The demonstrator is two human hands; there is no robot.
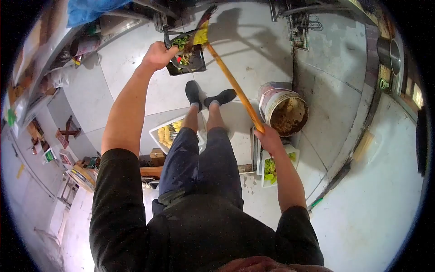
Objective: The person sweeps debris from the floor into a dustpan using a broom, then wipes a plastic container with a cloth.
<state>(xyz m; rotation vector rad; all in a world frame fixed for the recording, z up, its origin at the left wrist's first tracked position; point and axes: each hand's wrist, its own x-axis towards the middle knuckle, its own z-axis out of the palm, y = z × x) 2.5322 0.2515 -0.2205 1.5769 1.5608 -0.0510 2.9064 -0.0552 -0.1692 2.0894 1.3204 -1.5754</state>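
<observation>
Your right hand [268, 138] is wrapping closed around the near end of the broom [233, 84], whose shaft is slanting away and leftward to a head sitting by the dustpan [198, 60]. Your left hand [158, 55], nearer that head, is curling around the dustpan's handle, scraps [182, 43] lying just rightward.

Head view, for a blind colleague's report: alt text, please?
A person's right hand holds a broom beside a dustpan of scraps; the left hand grips a dark handle there. A dirty bucket stands at right.
</observation>
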